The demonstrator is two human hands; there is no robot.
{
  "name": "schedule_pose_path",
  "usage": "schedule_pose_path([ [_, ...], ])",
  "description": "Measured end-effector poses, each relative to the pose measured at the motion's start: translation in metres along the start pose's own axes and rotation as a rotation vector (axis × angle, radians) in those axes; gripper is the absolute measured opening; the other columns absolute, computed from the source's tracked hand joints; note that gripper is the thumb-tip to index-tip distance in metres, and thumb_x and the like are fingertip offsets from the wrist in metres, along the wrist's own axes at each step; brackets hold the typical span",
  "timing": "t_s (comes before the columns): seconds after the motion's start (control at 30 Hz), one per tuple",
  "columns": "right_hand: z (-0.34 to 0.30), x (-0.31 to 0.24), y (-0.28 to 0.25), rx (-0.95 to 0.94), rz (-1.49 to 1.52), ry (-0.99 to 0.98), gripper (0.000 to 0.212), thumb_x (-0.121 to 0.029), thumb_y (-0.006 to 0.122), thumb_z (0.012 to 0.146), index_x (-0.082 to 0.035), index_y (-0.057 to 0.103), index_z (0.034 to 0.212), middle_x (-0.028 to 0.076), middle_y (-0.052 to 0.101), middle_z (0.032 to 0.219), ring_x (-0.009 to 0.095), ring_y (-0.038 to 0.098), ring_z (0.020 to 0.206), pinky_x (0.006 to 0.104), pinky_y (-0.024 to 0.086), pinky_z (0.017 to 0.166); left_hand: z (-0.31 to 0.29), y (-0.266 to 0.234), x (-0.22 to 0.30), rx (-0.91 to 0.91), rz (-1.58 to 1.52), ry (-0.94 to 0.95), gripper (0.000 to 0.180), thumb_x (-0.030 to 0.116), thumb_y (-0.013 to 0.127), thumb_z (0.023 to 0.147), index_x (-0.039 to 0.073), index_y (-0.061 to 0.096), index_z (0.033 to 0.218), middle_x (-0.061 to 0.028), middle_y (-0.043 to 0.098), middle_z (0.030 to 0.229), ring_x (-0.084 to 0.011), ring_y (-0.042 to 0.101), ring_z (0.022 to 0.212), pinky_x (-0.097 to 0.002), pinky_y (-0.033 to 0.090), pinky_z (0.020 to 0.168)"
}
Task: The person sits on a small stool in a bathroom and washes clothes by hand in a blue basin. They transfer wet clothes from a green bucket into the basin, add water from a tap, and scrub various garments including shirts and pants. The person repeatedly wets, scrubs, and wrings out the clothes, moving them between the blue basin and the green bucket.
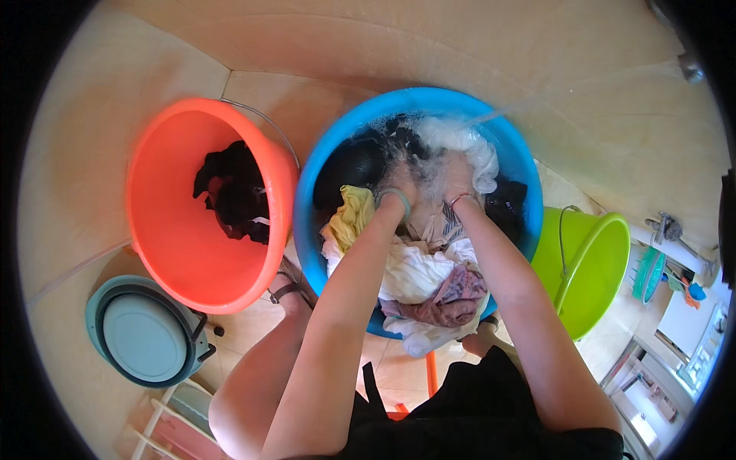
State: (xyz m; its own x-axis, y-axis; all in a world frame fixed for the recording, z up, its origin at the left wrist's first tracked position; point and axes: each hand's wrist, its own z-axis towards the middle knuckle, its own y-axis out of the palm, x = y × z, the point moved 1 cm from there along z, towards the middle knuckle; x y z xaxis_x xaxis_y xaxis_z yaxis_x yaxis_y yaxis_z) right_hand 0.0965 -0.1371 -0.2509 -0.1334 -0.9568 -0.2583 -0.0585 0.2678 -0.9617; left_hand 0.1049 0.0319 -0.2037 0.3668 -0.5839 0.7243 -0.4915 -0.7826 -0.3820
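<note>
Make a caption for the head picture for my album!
Two hands in a blue tub of wet laundry, between an orange bucket and a green bucket.

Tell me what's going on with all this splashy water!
A person's left hand and right hand are down among wet multicoloured clothes in a round blue plastic tub, with clear water streaming in. Splashing hides whether they grip anything. Crumpled yellow cloth lies beside the left forearm. Leftward, a round orange plastic bucket holds black cloth; a round lime-green plastic bucket is on the right.
</note>
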Motion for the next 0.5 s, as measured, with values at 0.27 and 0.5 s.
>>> schedule_pose_path([
  [0.27, -0.056, -0.089, -0.146, 0.182, 0.884, 0.027, 0.036, -0.015, 0.080, 0.070, -0.003, 0.053, 0.090, 0.009, 0.056, 0.086, 0.025, 0.056, 0.083, 0.0302, 0.044, 0.080, -0.081, -0.015, 0.006, 0.498, -0.984, 0.193, 0.072, 0.018, 0.069, 0.085, 0.020, 0.031, 0.146, -0.0163, 0.039, 0.138, -0.0282, 0.045, 0.121, -0.0368, 0.036, 0.103],
  [0.5, -0.122, -0.131, -0.277, 0.147, 0.921, -0.592, 0.036, -0.002, 0.080, 0.061, -0.007, 0.048, 0.076, 0.010, 0.052, 0.088, 0.027, 0.054, 0.088, 0.0401, 0.044, 0.089, -0.132, -0.030, 0.084, -0.429, -1.828, -0.111, 0.062, 0.047, 0.069, 0.082, 0.011, 0.043, 0.125, -0.0083, 0.057, 0.107, -0.0210, 0.059, 0.092, -0.0369, 0.050, 0.078],
])
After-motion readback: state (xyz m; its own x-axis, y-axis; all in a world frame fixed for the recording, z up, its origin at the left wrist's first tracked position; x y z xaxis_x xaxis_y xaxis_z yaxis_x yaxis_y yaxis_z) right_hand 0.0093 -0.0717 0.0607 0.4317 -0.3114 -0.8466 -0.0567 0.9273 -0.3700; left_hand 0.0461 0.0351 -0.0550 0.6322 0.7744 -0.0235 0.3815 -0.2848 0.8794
